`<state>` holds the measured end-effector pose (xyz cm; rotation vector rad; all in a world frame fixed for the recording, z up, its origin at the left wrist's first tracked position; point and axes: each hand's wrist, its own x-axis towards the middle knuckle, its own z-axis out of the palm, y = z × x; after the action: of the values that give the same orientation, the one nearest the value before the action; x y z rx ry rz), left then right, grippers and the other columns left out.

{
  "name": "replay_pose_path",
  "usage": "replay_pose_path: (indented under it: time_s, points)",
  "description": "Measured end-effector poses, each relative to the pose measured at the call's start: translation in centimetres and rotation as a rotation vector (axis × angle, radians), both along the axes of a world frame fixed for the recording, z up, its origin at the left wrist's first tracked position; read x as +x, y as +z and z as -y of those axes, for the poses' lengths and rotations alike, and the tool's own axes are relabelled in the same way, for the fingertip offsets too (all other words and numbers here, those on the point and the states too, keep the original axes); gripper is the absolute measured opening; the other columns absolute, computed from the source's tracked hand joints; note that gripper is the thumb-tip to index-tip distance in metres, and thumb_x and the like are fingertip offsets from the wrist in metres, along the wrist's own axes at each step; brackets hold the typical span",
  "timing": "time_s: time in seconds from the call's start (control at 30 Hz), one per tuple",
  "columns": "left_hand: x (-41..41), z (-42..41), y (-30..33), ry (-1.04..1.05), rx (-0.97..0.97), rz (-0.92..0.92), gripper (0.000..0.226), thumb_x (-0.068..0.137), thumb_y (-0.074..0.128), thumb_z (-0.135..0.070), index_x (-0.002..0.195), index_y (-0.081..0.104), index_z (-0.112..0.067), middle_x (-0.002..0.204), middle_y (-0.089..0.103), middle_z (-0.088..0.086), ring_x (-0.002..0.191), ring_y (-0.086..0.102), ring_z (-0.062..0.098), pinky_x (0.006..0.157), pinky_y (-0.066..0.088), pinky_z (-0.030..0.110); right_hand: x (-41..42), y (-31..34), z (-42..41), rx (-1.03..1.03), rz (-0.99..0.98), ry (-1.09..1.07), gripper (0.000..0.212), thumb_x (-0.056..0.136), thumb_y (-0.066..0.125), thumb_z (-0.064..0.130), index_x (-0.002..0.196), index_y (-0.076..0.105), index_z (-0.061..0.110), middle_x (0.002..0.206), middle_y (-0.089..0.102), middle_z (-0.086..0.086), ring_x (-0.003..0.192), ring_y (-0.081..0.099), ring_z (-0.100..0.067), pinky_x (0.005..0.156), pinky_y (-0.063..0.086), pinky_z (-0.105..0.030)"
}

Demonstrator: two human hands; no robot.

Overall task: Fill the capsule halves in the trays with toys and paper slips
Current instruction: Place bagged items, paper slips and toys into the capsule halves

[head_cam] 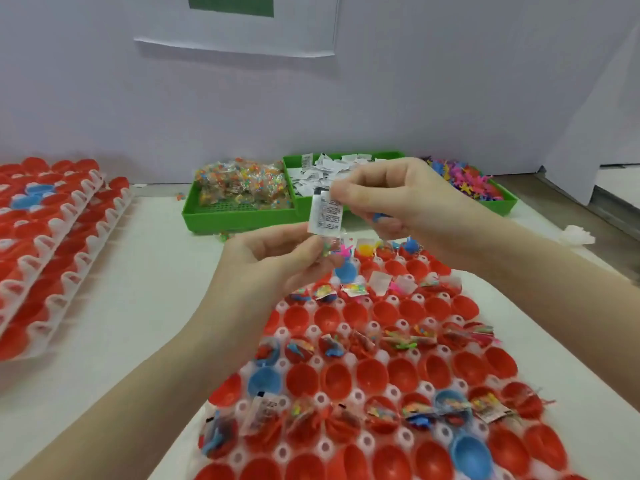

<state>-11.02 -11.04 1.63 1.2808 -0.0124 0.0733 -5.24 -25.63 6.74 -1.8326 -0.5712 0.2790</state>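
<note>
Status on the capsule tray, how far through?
Roughly half. Done: alternate rows of the near tray already hold toy packets, some with slips. In hand: both the left hand and right hand pinch a paper slip. Left: rows of empty red halves, and slips for some filled halves.

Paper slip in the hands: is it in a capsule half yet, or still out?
Out. The paper slip is held above the tray, pinched between the left hand and right hand, clear of every capsule half.
</note>
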Motion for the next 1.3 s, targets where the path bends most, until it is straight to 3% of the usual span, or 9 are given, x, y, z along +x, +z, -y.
replay_pose_path:
  time_s: [0.23, 0.37, 0.47, 0.6, 0.8, 0.97, 1.1, 1.23, 1.3]
  points:
    - [-4.7, 0.6, 1.1, -0.099, -0.063, -0.042, 0.043, 0.074, 0.051, -0.041, 0.089, 0.071, -0.006, 0.083, 0.073, 0.011, 0.076, 0.072, 0.024, 0.060, 0.055, 0.019, -4.7, 0.1, -0.2, -0.093, 0.148, 0.039, 0.017, 0.087, 0.061, 0.018, 0.070, 0.063, 0.015, 0.041, 0.047, 0.016, 0.037, 0.041, 0.003, 0.041, 0.030, -0.007]
    - [-6.6, 0.2, 0.6, -0.045, 0.094, 0.069, 0.022, 0.069, 0.060, -0.020, 0.075, 0.073, -0.003, 0.074, 0.069, 0.007, 0.074, 0.072, 0.016, 0.062, 0.052, 0.013, -6.8, -0.1, -0.5, -0.151, 0.225, 0.054, 0.014, 0.089, 0.057, 0.018, 0.080, 0.066, 0.012, 0.052, 0.051, 0.014, 0.044, 0.043, 0.003, 0.046, 0.033, -0.007]
    - [-7.6, -0.3, 0.2, 0.013, 0.165, 0.081, 0.034, 0.067, 0.061, -0.018, 0.086, 0.062, 0.011, 0.077, 0.067, 0.012, 0.073, 0.071, 0.016, 0.062, 0.052, 0.014, -7.7, 0.2, -0.2, -0.064, 0.080, 0.084, 0.019, 0.095, 0.041, 0.006, 0.102, 0.058, 0.013, 0.068, 0.056, 0.005, 0.049, 0.042, -0.009, 0.047, 0.035, -0.016]
    - [-9.0, -0.7, 0.0, 0.067, 0.170, 0.084, 0.035, 0.065, 0.063, -0.020, 0.099, 0.061, -0.020, 0.068, 0.072, -0.001, 0.071, 0.072, 0.016, 0.063, 0.053, 0.015, -9.0, 0.3, 0.8, 0.064, 0.047, 0.120, 0.035, 0.094, 0.033, -0.009, 0.121, 0.042, 0.011, 0.092, 0.061, -0.001, 0.058, 0.055, -0.006, 0.060, 0.048, -0.017]
    - [-11.4, -0.6, -0.8, 0.113, 0.201, 0.154, 0.031, 0.070, 0.062, -0.017, 0.091, 0.042, -0.026, 0.068, 0.072, 0.004, 0.069, 0.072, 0.019, 0.065, 0.053, 0.017, -11.2, -0.5, 0.9, 0.328, -0.076, 0.124, 0.032, 0.083, 0.055, -0.006, 0.112, 0.049, 0.005, 0.075, 0.067, -0.002, 0.058, 0.067, -0.011, 0.057, 0.053, -0.017]
    - [-12.1, 0.2, -0.5, 0.108, 0.300, 0.225, 0.010, 0.073, 0.060, -0.016, 0.082, 0.057, -0.019, 0.072, 0.072, 0.002, 0.068, 0.071, 0.014, 0.063, 0.052, 0.013, -12.0, -1.1, 0.8, 0.220, 0.040, 0.125, 0.015, 0.074, 0.065, -0.003, 0.085, 0.067, 0.007, 0.064, 0.069, 0.006, 0.058, 0.065, -0.004, 0.055, 0.049, -0.014]
    - [-12.5, 0.6, 0.1, 0.059, 0.356, 0.232, 0.019, 0.072, 0.056, -0.019, 0.089, 0.065, -0.017, 0.083, 0.073, -0.008, 0.072, 0.071, 0.008, 0.064, 0.051, 0.010, -12.6, -1.2, 0.3, 0.124, 0.188, 0.152, 0.028, 0.081, 0.060, -0.008, 0.103, 0.064, 0.009, 0.075, 0.068, 0.004, 0.072, 0.067, -0.005, 0.067, 0.051, -0.014]
    - [-12.8, 0.4, 0.4, 0.023, 0.398, 0.255, 0.022, 0.083, 0.054, -0.003, 0.085, 0.064, -0.022, 0.073, 0.071, -0.018, 0.071, 0.069, 0.001, 0.063, 0.049, 0.007, -12.8, -1.0, 0.3, -0.019, 0.230, 0.204, 0.033, 0.082, 0.059, -0.010, 0.094, 0.066, 0.019, 0.087, 0.069, -0.001, 0.082, 0.068, -0.024, 0.076, 0.056, -0.029]
    - [-13.0, 0.2, 0.6, -0.006, 0.398, 0.252, 0.020, 0.076, 0.056, -0.011, 0.090, 0.063, -0.023, 0.075, 0.071, -0.018, 0.072, 0.069, 0.001, 0.063, 0.050, 0.007, -12.7, -0.8, 0.2, -0.058, 0.233, 0.169, 0.030, 0.080, 0.063, -0.006, 0.094, 0.065, 0.020, 0.090, 0.066, -0.004, 0.077, 0.068, -0.026, 0.073, 0.057, -0.032]
